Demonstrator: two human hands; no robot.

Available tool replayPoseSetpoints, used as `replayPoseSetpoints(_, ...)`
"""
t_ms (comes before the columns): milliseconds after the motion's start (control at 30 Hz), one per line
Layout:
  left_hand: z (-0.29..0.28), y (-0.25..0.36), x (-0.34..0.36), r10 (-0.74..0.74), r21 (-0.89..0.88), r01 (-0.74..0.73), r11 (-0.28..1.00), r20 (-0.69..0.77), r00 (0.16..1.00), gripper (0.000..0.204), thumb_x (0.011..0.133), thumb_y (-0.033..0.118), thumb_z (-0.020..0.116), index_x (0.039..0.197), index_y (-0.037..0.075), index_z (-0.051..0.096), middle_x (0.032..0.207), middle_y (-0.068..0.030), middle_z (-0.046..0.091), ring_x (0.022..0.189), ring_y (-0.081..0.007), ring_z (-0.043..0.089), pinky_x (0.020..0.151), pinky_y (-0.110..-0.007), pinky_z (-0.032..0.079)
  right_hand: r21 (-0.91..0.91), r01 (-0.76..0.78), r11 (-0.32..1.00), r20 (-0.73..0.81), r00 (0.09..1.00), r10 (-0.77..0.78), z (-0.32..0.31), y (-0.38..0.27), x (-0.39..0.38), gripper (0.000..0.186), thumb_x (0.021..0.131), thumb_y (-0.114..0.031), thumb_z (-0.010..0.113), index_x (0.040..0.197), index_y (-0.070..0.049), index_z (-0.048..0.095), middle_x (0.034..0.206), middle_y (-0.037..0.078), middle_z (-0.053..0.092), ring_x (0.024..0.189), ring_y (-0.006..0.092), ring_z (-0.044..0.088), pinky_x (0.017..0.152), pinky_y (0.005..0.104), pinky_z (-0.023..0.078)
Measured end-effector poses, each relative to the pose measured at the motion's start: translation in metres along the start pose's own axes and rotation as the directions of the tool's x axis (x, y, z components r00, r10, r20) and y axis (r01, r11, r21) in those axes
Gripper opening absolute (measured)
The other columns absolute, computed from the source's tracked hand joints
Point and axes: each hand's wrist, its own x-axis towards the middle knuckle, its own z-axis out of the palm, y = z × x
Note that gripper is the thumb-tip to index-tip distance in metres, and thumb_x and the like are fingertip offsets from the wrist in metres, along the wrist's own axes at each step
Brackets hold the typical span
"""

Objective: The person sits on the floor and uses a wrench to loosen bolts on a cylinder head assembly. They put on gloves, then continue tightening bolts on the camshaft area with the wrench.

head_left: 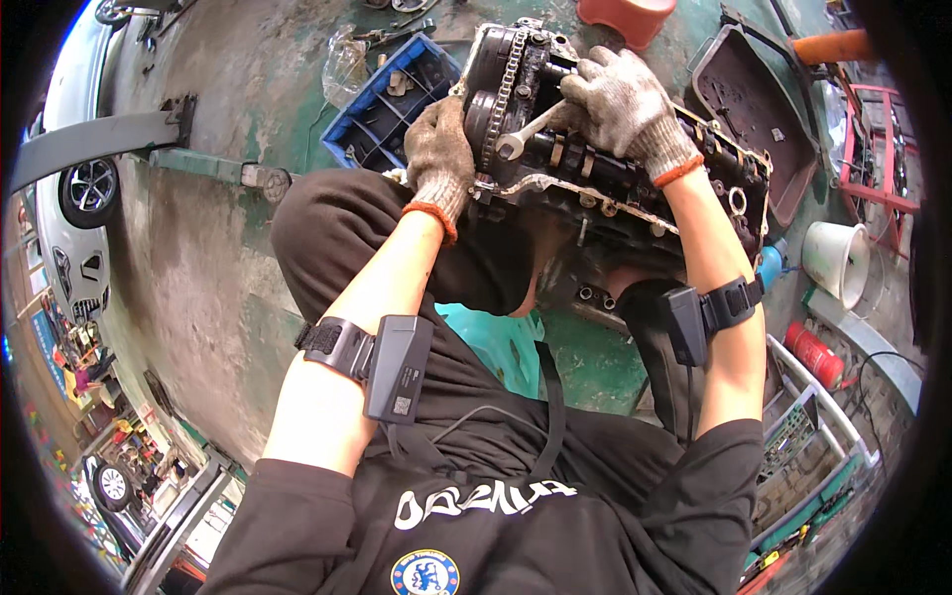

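Note:
A dark, oily engine cylinder head [650, 183] rests across my knees, with its camshafts exposed. A timing chain [514, 74] runs over the sprockets at its left end. My left hand [436, 149], in a dirty knitted glove, is closed on the left edge of the cylinder head beside the sprockets. My right hand [617, 104], gloved too, wraps round a wrench [529, 132] above the camshafts. The wrench's pale end points left, close to the lower sprocket. The rest of its shaft is hidden in the glove.
A blue divided tray [362, 119] with small parts lies at the upper left. A red stool [627, 18] stands behind the cylinder head, and a dark drip pan [746, 104] to its right. A white bucket [835, 263] and a red fire extinguisher [813, 354] are farther right.

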Motion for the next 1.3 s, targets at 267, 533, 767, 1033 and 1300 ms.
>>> replayPoseSetpoints(267, 0.001, 0.004, 0.000, -0.013, -0.073, 0.013, 0.997, -0.006, 1.000, 0.041, 0.095, 0.034, 0.065, 0.108, -0.004, 0.073, 0.092, -0.0077, 0.075, 0.080, -0.0146, 0.067, 0.078, -0.030, 0.053, 0.038, -0.014, 0.999, -0.065, 0.998, 0.017, 0.002, -0.006, -0.003, 0.026, 0.072, -0.024, 0.075, 0.093, -0.011, 0.067, 0.092, 0.009, 0.064, 0.096, 0.0290, 0.061, 0.079, 0.0420, 0.051)
replayPoseSetpoints(533, 0.000, -0.008, 0.008, 0.000, -0.045, -0.001, 0.999, -0.029, 1.000, 0.043, 0.094, 0.035, 0.064, 0.107, -0.004, 0.074, 0.094, -0.0089, 0.076, 0.080, -0.0146, 0.067, 0.079, -0.030, 0.053, -0.021, -0.038, 0.999, -0.022, 0.999, 0.037, -0.003, -0.006, -0.001, 0.026, 0.078, -0.033, 0.075, 0.095, -0.014, 0.070, 0.095, 0.007, 0.069, 0.101, 0.0268, 0.064, 0.079, 0.0417, 0.054)
replayPoseSetpoints(767, 0.000, -0.007, 0.007, 0.020, 0.003, -0.020, 1.000, -0.021, 1.000, 0.043, 0.095, 0.036, 0.063, 0.110, -0.004, 0.073, 0.099, -0.0106, 0.075, 0.086, -0.0161, 0.067, 0.084, -0.030, 0.052, 0.191, -0.194, 0.962, -0.111, 0.970, 0.218, -0.003, -0.020, 0.010, 0.035, 0.096, -0.042, 0.062, 0.086, -0.009, 0.072, 0.088, 0.009, 0.068, 0.091, 0.0329, 0.060, 0.077, 0.0438, 0.051)
replayPoseSetpoints(1033, -0.001, -0.001, 0.003, 0.014, 0.050, -0.014, 0.999, -0.008, 1.000, 0.043, 0.095, 0.037, 0.063, 0.110, -0.002, 0.074, 0.099, -0.0121, 0.076, 0.087, -0.0191, 0.069, 0.084, -0.033, 0.053, -0.047, -0.088, 0.995, 0.006, 0.996, 0.089, -0.059, -0.008, 0.025, 0.063, 0.085, -0.072, 0.061, 0.091, -0.010, 0.075, 0.096, 0.008, 0.072, 0.112, 0.0268, 0.060, 0.093, 0.0453, 0.048)
replayPoseSetpoints(1300, -0.001, -0.004, 0.003, 0.027, 0.062, -0.027, 0.998, -0.014, 1.000, 0.043, 0.094, 0.037, 0.063, 0.112, 0.000, 0.073, 0.102, -0.0129, 0.076, 0.090, -0.0212, 0.070, 0.087, -0.033, 0.052, 0.610, -0.560, 0.560, -0.120, 0.634, 0.764, -0.101, -0.019, -0.009, 0.055, 0.098, -0.053, 0.060, 0.091, 0.001, 0.072, 0.060, 0.005, 0.055, 0.055, 0.0165, 0.053, 0.057, 0.0313, 0.043)
